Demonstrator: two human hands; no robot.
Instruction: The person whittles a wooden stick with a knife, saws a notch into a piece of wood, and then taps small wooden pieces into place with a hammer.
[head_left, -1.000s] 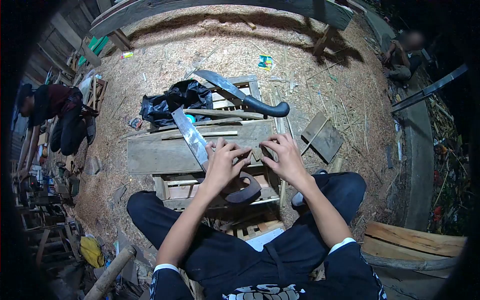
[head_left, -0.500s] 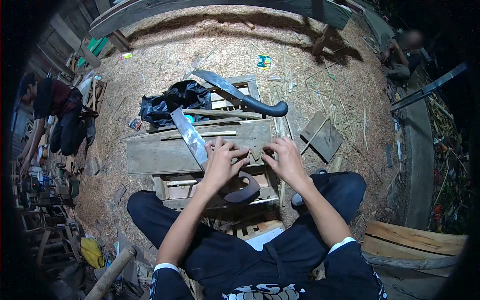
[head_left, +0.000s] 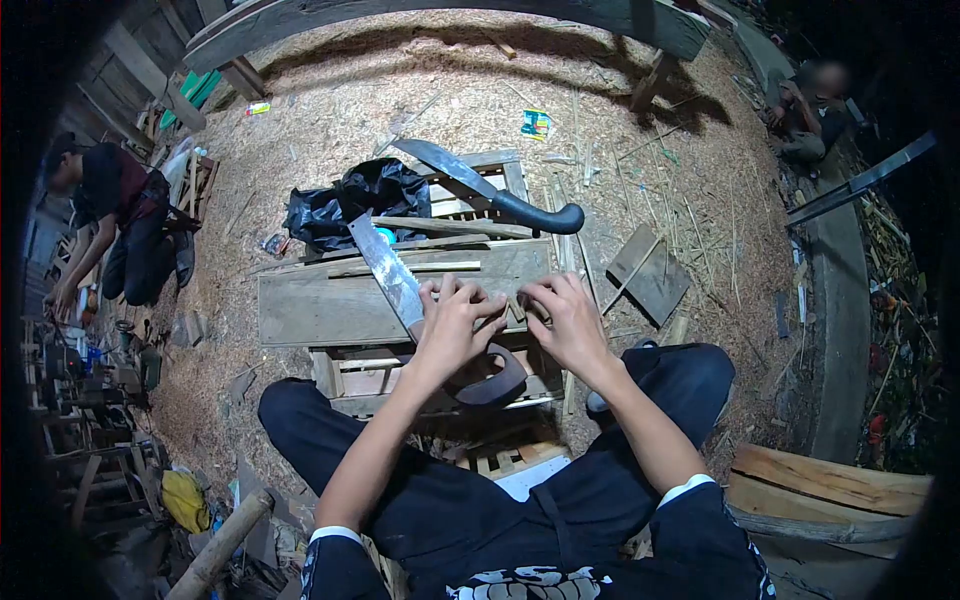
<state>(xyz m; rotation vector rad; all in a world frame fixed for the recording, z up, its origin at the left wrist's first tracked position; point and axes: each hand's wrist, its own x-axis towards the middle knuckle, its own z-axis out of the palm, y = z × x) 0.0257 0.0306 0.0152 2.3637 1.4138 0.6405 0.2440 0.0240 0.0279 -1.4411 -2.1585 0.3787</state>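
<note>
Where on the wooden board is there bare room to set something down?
The board has a bare patch left of the saw, nearer than the thin stick. Crowded: around the left hand and right hand, and beyond, with black bag and big knife.

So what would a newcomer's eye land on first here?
Probably the broad steel machete with a curved black grip, lying across the far end of the slatted wooden crate. Then the silver saw blade, slanting in under the left hand, which nearly meets the right hand over the grey wooden board.
</note>
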